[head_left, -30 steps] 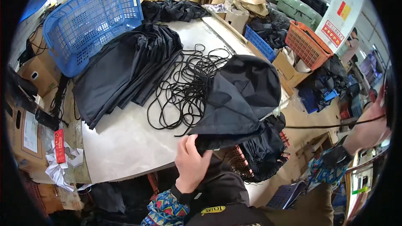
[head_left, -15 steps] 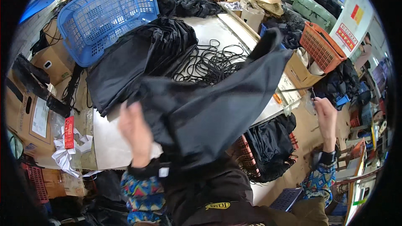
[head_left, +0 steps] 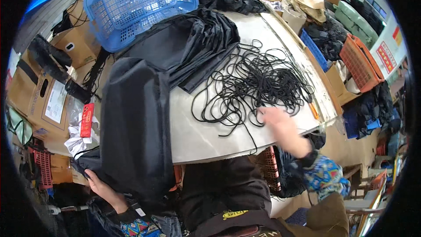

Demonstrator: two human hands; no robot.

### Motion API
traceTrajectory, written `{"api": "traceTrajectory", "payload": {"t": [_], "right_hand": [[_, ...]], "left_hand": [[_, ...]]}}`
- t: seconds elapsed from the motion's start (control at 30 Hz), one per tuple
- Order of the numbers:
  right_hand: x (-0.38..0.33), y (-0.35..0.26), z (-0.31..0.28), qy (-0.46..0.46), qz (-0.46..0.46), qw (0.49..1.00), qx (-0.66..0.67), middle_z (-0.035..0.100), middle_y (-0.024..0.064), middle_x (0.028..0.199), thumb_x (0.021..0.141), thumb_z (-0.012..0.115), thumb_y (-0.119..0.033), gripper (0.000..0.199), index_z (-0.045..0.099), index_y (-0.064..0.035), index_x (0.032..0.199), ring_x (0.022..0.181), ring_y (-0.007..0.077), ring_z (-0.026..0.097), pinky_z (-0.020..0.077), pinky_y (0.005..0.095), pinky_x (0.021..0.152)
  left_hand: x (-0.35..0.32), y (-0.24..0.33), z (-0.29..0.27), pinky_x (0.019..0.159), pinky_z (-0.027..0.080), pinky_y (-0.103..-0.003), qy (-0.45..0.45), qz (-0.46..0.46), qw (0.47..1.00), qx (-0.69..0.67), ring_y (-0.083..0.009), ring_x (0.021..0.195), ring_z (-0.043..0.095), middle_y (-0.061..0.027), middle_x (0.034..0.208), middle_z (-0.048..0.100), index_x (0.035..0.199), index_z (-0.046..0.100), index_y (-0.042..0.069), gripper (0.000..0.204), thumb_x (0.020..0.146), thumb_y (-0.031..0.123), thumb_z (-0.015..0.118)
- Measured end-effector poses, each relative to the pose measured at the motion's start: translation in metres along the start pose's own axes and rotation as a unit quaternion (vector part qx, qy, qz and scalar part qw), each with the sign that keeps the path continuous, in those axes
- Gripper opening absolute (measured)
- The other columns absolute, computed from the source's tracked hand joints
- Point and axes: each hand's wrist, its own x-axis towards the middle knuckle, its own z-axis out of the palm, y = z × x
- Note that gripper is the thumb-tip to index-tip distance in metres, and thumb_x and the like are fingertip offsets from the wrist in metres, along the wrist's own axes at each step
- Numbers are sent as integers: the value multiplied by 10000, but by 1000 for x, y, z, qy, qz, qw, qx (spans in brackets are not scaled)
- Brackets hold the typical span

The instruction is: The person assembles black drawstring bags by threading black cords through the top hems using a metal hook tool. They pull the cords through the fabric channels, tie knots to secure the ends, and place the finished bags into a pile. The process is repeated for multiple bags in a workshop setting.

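A long, flat piece of black fabric (head_left: 136, 127), shaped like a narrow bag, hangs over the table's near left edge. Its gathered lower left end is in my left hand (head_left: 104, 189), the fingers closed around the cloth. My right hand (head_left: 283, 129) is over the near side of a loose tangle of black cords (head_left: 267, 79). Motion smears its fingers, and I cannot tell whether they pinch a cord. Behind the long piece lies a folded stack of the same black fabric (head_left: 197, 39).
A blue plastic basket (head_left: 144, 4) leans at the back left. Cardboard boxes (head_left: 37, 101) and a red phone-like thing (head_left: 87, 120) are at the left. An orange crate (head_left: 359, 63) stands beyond the pale table's (head_left: 193, 136) right edge. Another basket (head_left: 272, 166) sits below the front edge.
The black fabric has swung from in front of me to the left and down, with my left hand now at its end. My right hand has come in from the far right to the cords.
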Motion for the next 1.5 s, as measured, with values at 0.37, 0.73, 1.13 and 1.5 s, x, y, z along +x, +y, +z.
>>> {"api": "traceTrajectory", "payload": {"t": [0.37,0.73,1.13,1.5], "right_hand": [[33,-1,3,119,30,989,-88,602,135,915,873,524,-28,107,559,-21,974,838,314,582,489,399,661],[7,-52,17,145,-37,982,-115,481,54,852,662,731,-135,689,500,-49,1305,724,210,538,445,312,567],[-49,-86,21,-171,-108,978,52,489,121,709,766,594,-107,141,534,7,823,519,287,571,464,380,429],[-51,-83,29,-210,-63,961,169,527,122,733,744,595,-84,354,616,15,1083,581,287,572,489,363,499]], "left_hand": [[-50,-16,63,840,487,-360,-73,-74,992,-76,-227,976,596,-126,1078,616,1127,579,-10,311,875,172,559],[-169,5,140,654,566,-310,-301,-340,852,-260,-195,847,669,-72,1093,654,1156,577,56,311,944,279,529],[-20,51,81,538,518,-249,-735,-146,566,344,-157,604,658,-130,914,684,1077,646,-9,346,951,296,540],[27,-89,301,1057,220,-648,-442,413,616,504,-464,1352,242,-140,1490,301,1426,356,232,604,885,448,512]]}}
